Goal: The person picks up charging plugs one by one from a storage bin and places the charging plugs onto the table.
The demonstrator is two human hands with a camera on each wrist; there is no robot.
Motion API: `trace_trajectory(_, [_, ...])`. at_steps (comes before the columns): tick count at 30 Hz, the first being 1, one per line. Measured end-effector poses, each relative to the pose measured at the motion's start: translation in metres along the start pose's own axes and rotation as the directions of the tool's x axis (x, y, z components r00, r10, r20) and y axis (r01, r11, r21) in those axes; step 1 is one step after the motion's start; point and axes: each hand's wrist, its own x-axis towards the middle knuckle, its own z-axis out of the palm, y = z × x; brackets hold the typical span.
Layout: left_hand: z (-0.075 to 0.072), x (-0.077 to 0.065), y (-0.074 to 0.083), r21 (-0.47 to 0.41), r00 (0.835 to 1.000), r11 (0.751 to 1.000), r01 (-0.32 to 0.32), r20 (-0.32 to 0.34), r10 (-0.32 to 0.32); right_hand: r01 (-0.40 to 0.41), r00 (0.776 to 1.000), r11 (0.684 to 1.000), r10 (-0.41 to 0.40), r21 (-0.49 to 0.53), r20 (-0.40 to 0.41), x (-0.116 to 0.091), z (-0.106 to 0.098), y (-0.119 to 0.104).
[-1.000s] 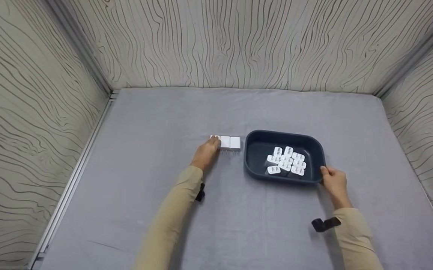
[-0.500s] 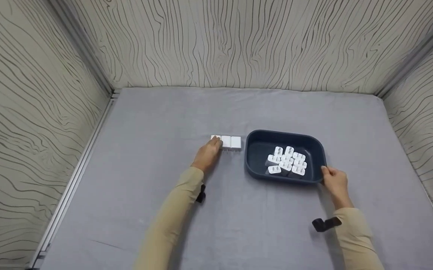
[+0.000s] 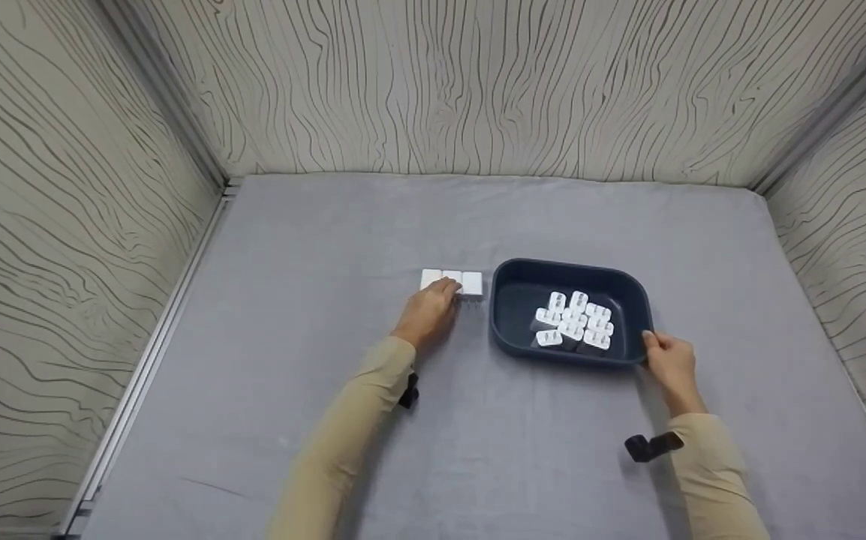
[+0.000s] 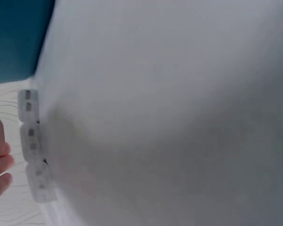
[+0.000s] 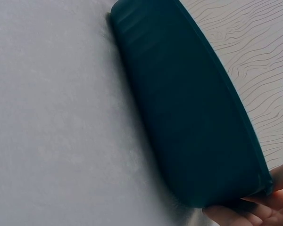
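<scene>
A short row of white plug-like blocks (image 3: pixel 472 284) stands side by side on the cloth, left of a dark blue basin (image 3: pixel 504 346). Above the front of the row is my left hand (image 3: pixel 427 311), its fingertips over the middle block in the head view. The left wrist view shows its bent fingers (image 4: pixel 1 165) with a gap to the blocks (image 4: pixel 30 141), which bear paired grey marks. My right hand (image 3: pixel 672 365) grips the basin's near right corner, thumb at the rim and fingers beneath. Several similar white blocks (image 3: pixel 572 322) lie heaped inside the basin.
Grey cloth (image 3: pixel 523 465) covers the table. Wood-grain patterned panels (image 3: pixel 440 90) enclose the back and sides, with a metal rail (image 3: pixel 155 337) along the left edge. A black wrist camera (image 3: pixel 652 448) juts from the right forearm.
My left hand has slid right and slightly nearer, from the leftmost block to the middle one, uncovering the left block. The right hand and the basin have stayed in place.
</scene>
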Motion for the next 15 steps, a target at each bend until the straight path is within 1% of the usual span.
trace_trajectory(4, [-0.004,0.004,0.006,-0.006,1.0,1.0,-0.016,-0.011,0.016,0.0,1.0,1.0,-0.001,0.011,0.018,0.001,-0.001,0.0])
trace_trajectory(8, [-0.007,0.008,0.014,-0.03,0.999,0.999,-0.027,-0.024,0.027,-0.002,1.0,1.0,0.002,0.009,0.021,0.001,-0.001,0.0])
trace_trajectory(15, [-0.013,0.014,0.026,-0.068,0.996,0.995,-0.077,-0.042,0.075,-0.002,1.0,1.0,0.002,0.02,-0.004,0.001,0.0,0.001])
